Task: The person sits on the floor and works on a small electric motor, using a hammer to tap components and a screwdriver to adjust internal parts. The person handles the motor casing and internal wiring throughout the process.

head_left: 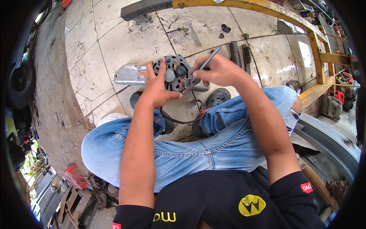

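A round grey metal housing (pixel 173 60) with slots, like an alternator or motor end, lies on the tiles in front of me. It has a dark round part (pixel 180 70) and reddish wires near its centre. A flat silver piece (pixel 130 75) with an orange-and-white label extends from its left side. My left hand (pixel 157 86) rests on the housing, fingers spread and thumb out toward its near edge. My right hand (pixel 219 70) is closed around a slim dark grey rod-like tool (pixel 212 55), tilted over the housing's right side. The tool's lower end is hidden by my fingers.
A dark cable (pixel 177 121) loops between my shoes. Beyond my right hand lie a wire brush (pixel 246 54) and a dark bar (pixel 235 53). Small dark parts (pixel 225 28) sit farther off. A yellow metal frame (pixel 263 8) crosses the far side and right.
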`<action>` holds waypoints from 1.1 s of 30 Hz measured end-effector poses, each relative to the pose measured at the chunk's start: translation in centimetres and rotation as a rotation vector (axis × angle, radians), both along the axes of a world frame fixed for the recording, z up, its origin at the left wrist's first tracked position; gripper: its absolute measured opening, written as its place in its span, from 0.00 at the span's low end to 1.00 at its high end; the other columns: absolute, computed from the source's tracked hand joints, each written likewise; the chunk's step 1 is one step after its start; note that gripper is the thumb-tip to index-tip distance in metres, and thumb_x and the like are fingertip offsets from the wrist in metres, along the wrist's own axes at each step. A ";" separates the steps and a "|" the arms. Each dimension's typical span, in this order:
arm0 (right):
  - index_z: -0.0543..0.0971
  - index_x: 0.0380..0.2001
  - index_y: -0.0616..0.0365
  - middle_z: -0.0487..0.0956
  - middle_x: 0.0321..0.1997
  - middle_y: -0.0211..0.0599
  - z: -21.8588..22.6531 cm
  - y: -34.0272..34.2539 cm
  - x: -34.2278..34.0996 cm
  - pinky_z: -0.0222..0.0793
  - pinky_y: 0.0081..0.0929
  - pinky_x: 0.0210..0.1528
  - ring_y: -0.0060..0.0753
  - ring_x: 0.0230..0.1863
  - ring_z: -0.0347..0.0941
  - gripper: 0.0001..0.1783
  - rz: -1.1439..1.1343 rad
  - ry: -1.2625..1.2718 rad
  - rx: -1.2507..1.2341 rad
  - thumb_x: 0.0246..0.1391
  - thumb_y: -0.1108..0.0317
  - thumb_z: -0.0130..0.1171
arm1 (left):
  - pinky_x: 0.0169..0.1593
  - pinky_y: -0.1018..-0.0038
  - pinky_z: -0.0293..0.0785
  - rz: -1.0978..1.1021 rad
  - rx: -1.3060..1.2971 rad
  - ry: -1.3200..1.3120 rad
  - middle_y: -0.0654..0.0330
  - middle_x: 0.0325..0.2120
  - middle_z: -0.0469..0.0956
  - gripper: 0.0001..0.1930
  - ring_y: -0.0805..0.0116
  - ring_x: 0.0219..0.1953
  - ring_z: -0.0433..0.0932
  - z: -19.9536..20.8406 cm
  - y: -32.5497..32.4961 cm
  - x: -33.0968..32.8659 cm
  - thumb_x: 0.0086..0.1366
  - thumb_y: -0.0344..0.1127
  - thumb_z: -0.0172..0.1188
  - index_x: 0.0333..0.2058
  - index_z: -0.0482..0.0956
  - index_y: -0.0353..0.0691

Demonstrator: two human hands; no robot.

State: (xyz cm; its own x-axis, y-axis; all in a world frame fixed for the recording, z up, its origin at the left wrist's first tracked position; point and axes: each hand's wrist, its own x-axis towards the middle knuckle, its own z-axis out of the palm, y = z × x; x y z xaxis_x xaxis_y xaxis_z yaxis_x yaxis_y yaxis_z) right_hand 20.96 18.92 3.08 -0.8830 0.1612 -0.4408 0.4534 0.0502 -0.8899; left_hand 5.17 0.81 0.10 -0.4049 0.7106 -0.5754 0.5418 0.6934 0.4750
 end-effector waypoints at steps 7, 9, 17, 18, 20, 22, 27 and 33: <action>0.80 0.38 0.66 0.79 0.25 0.34 -0.9 2.8 0.7 0.71 0.24 0.27 0.24 0.24 0.75 0.09 -0.148 -0.022 0.049 0.58 0.70 0.61 | 0.71 0.64 0.52 -0.007 0.039 0.009 0.37 0.70 0.31 0.75 0.38 0.72 0.46 -0.5 -0.2 0.0 0.34 0.47 0.83 0.73 0.34 0.53; 0.81 0.37 0.65 0.80 0.25 0.35 0.1 0.6 0.3 0.71 0.27 0.28 0.25 0.23 0.77 0.10 -0.076 0.028 -0.082 0.56 0.69 0.61 | 0.71 0.63 0.52 -0.020 0.054 -0.001 0.38 0.69 0.32 0.75 0.37 0.72 0.47 -0.6 -0.3 -0.3 0.34 0.47 0.83 0.73 0.34 0.53; 0.80 0.38 0.66 0.80 0.28 0.35 -0.8 2.2 0.7 0.70 0.24 0.27 0.22 0.24 0.74 0.10 -0.142 -0.010 0.025 0.57 0.69 0.61 | 0.69 0.55 0.58 0.006 0.081 0.017 0.41 0.71 0.29 0.74 0.29 0.68 0.51 -0.7 -0.3 0.1 0.35 0.45 0.84 0.73 0.34 0.59; 0.80 0.38 0.66 0.80 0.28 0.35 -0.6 1.2 0.3 0.70 0.24 0.28 0.22 0.24 0.74 0.10 -0.102 -0.002 -0.030 0.57 0.69 0.62 | 0.69 0.55 0.59 0.004 0.070 0.006 0.41 0.71 0.29 0.74 0.29 0.68 0.51 -0.7 -0.4 -0.1 0.35 0.45 0.84 0.73 0.34 0.59; 0.80 0.38 0.66 0.80 0.28 0.34 -0.9 -0.3 0.3 0.70 0.24 0.27 0.23 0.24 0.75 0.10 0.017 -0.006 -0.063 0.57 0.69 0.62 | 0.69 0.54 0.59 0.001 0.056 -0.012 0.42 0.71 0.29 0.74 0.29 0.68 0.52 -0.8 -0.3 -0.1 0.35 0.45 0.83 0.73 0.34 0.61; 0.80 0.38 0.66 0.80 0.27 0.34 -1.6 0.9 0.7 0.70 0.24 0.27 0.23 0.24 0.75 0.10 -0.077 -0.012 0.006 0.57 0.69 0.62 | 0.68 0.53 0.60 0.015 0.052 -0.013 0.43 0.71 0.28 0.73 0.29 0.67 0.53 -0.7 -0.2 -0.1 0.36 0.44 0.83 0.73 0.34 0.62; 0.81 0.39 0.61 0.81 0.28 0.32 0.0 3.1 1.2 0.68 0.22 0.24 0.20 0.22 0.74 0.10 -0.184 -0.091 0.024 0.58 0.67 0.62 | 0.67 0.53 0.62 0.023 0.043 -0.020 0.44 0.71 0.28 0.72 0.28 0.65 0.56 -0.8 -0.3 -0.2 0.37 0.43 0.83 0.73 0.35 0.63; 0.81 0.38 0.64 0.81 0.28 0.35 -0.9 1.8 1.0 0.71 0.25 0.29 0.22 0.24 0.75 0.10 -0.140 -0.093 0.086 0.56 0.69 0.61 | 0.66 0.53 0.63 0.024 0.034 -0.027 0.44 0.71 0.28 0.71 0.28 0.64 0.57 -0.4 -0.3 0.1 0.38 0.44 0.82 0.73 0.35 0.63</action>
